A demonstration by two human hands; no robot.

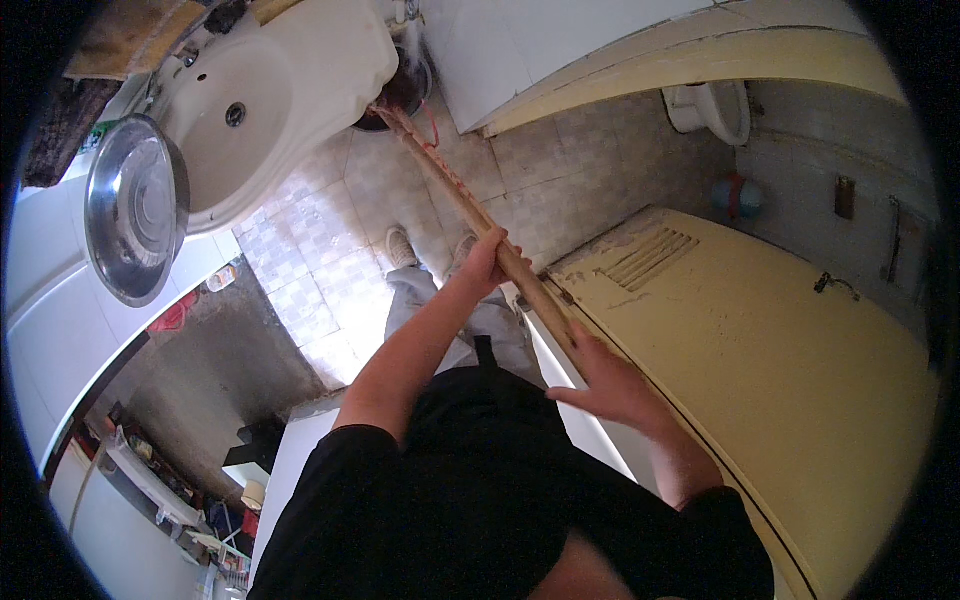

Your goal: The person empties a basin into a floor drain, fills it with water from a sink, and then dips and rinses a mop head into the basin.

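Note:
A long wooden pole (469,210), apparently a mop handle, slants from the bucket up towards my right side. My left hand (486,262) is wrapped around its middle. Near the upper end, my right hand (611,382) has its thumb spread away, with the fingers against or just beside the wood. Reddish cord is wound along the lower part of the pole. That end, with pinkish strands, goes into a dark bucket (401,90) beside the washbasin, where its tip is hidden. Water appears to run from a tap (411,10) into the bucket.
A white washbasin (307,97) stands at upper left, with a steel bowl (139,210) near its rim. At right is a yellow door (750,330) with a louvred vent. Beyond it are a white toilet fixture (712,112) and a blue ball-like object (737,196). Tiles cover the floor (315,247).

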